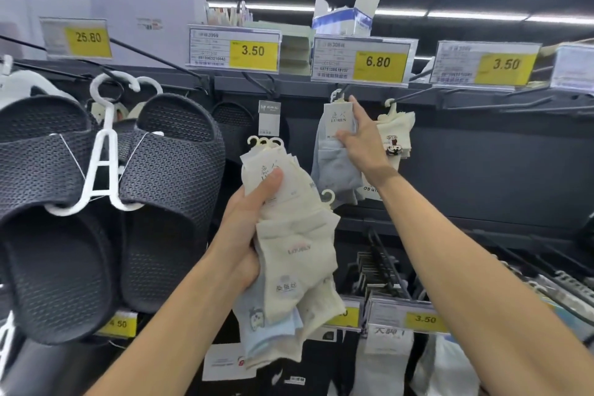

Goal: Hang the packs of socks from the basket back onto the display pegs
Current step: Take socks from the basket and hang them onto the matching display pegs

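The person is reaching both arms up to the sock rack, and the yellow 6.80 price tag (379,62) marks the spot. Directly below that tag a grey sock pack (334,157) hangs by its white hook (336,96) from the dark peg. The right hand (363,141) is on this pack: the thumb lies across the front of its paper label and the fingers (355,106) reach straight up along the label's right edge toward the hook, so the pack is pinched between them.

Lower down and left of the 6.80 price tag, the left hand (247,222) grips a bundle of sock packs (295,251), mostly cream with a pale blue one at the bottom. The thumb presses on the front label and the other fingers are wrapped behind. The bundle's white hooks fan out at its top, clear of any peg.

Just right of the grey sock pack, below the tag's right end, a cream sock pack (397,125) hangs on the next peg, partly behind the right wrist. Far to the left of the tag, a pair of dark slippers (170,170) hangs on a white hanger. Well below the tag, more socks hang on a lower row.
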The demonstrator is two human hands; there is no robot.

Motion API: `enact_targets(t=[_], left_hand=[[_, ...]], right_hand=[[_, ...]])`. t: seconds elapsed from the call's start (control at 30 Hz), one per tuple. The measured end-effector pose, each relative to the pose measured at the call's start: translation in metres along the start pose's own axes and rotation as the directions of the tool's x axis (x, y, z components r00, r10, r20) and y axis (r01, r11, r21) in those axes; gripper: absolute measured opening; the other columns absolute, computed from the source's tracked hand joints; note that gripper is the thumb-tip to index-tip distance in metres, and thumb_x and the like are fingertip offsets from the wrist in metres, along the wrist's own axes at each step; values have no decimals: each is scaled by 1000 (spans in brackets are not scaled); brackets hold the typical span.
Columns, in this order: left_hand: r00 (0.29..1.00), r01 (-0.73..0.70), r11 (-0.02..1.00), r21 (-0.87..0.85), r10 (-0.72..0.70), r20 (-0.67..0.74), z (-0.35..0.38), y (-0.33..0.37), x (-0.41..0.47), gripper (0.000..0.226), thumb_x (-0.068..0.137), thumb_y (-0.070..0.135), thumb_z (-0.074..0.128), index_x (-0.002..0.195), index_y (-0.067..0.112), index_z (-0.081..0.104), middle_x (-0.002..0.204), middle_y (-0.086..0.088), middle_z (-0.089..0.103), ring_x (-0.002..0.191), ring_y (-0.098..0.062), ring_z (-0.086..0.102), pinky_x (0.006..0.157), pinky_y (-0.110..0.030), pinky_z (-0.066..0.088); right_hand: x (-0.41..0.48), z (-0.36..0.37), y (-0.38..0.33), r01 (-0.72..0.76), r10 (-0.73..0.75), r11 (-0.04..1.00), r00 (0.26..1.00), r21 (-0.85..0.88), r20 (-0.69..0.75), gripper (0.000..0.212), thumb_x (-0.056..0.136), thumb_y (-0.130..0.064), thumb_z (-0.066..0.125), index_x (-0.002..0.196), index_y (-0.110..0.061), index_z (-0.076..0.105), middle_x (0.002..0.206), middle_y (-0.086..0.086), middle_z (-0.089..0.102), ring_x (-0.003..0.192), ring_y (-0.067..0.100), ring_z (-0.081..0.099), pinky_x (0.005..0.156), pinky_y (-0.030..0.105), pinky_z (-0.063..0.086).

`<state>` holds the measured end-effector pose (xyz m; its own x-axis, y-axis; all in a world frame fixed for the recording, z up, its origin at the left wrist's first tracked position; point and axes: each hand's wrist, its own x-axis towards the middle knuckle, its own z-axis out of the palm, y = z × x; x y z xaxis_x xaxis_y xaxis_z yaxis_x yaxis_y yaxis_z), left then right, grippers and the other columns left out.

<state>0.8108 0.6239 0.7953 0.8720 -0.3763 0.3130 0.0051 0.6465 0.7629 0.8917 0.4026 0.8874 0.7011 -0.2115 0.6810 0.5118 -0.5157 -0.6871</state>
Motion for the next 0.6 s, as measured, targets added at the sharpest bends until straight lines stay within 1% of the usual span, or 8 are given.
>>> enact_targets(t=[0.07,0.1,0.17,0.23,0.3,0.4,0.5,0.6], left_hand=[[1000,-10,1000,3,10,-5,1,-1,0,60,77,34,77,130,11,64,108,-15,75,91,-28,76,69,-39,60],[1000,-19,1000,4,19,-7,1,-1,0,59,77,33,77,130,12,64,107,-15,75,91,-29,76,69,-40,60],[999,-45,999,14,46,-8,2,-2,0,56,79,32,76,130,12,64,109,-16,75,94,-30,75,73,-42,60],[996,-84,996,33,85,-18,1,-4,0,52,82,30,76,129,12,64,117,-19,72,103,-35,72,80,-46,59],[990,-132,989,64,135,-49,2,-5,1,49,84,29,76,129,12,64,118,-18,72,104,-34,72,79,-45,60],[973,-213,965,153,224,-63,7,-8,1,47,83,30,76,126,14,64,113,-14,75,100,-31,74,74,-38,61],[961,-255,940,227,272,-48,17,-13,2,48,84,36,74,126,14,63,111,-15,75,98,-33,74,75,-41,61],[979,-194,965,179,201,-21,18,-17,3,50,93,44,62,131,11,61,120,-19,71,110,-38,69,96,-57,54]], right_hand=[[1,-1,2,-28,28,997,1000,-73,0,74,95,1,54,156,-23,21,146,-1,49,121,12,55,91,17,51],[1,-1,2,-44,45,994,999,-101,5,74,95,0,54,157,-22,20,147,-1,48,124,13,54,93,17,49],[-5,-3,-5,-59,60,976,998,-211,-3,72,95,-2,54,156,-18,21,149,3,46,132,18,48,106,28,42],[-19,-5,-19,-50,12,938,994,-343,-113,63,95,-12,55,153,-13,30,144,8,48,131,22,47,111,36,38],[-50,-8,-36,47,-103,956,978,-291,-180,42,94,-31,58,134,-21,53,121,-1,61,110,12,58,97,35,49],[-114,-8,-60,182,-179,978,983,-106,42,33,78,-60,67,103,-39,63,88,-15,64,75,1,59,66,14,51],[-141,-4,-63,148,-133,986,973,-71,187,41,68,-52,82,102,-38,62,80,-14,61,64,0,52,61,10,45],[-139,-7,-55,27,-29,1000,984,15,176,42,70,-33,87,103,-32,62,83,1,65,67,4,55,64,21,52]])
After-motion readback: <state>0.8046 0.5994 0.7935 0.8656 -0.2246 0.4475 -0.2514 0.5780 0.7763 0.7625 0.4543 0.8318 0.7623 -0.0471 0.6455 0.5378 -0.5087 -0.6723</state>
